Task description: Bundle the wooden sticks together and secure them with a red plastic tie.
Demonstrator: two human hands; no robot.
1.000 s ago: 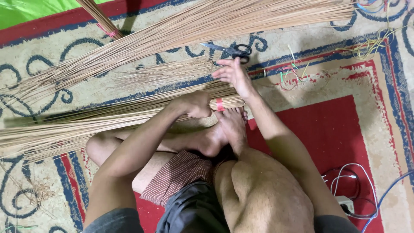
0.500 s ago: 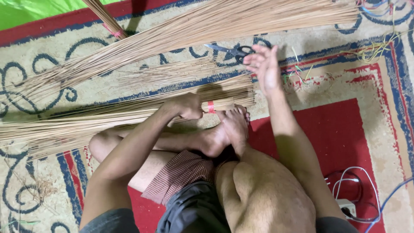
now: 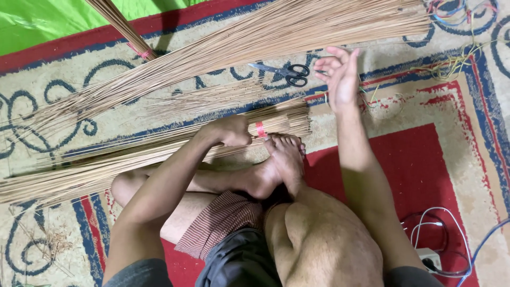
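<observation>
One patterned carpet (image 3: 467,159), cream with blue scrolls and a red field, carries everything here, and a green sheet (image 3: 37,21) covers its far left corner. Across the far half of the carpet lies a long loose spread of thin tan sticks (image 3: 255,48), running from the left edge up toward the far right corner. Nearer the person, a second bundle of sticks (image 3: 133,159) stretches from the left edge toward the middle of the carpet, its trimmed ends bound with a red band (image 3: 260,129). The left hand (image 3: 229,131) is clenched around this bundle just beside the band, fingers wrapped tight over the sticks. A bare foot (image 3: 287,157) rests just beside the bound end, toes touching or nearly touching the sticks. The right hand (image 3: 340,77) is raised above the carpet beyond the bundle's end, palm showing, fingers spread loosely and holding nothing. Just beside it on the carpet, between the two lots of sticks, lie black-handled scissors (image 3: 284,72). Scraps of coloured string (image 3: 451,64) are scattered toward the far right corner, and white and blue cables (image 3: 446,234) with a socket strip sit at the near right corner.
</observation>
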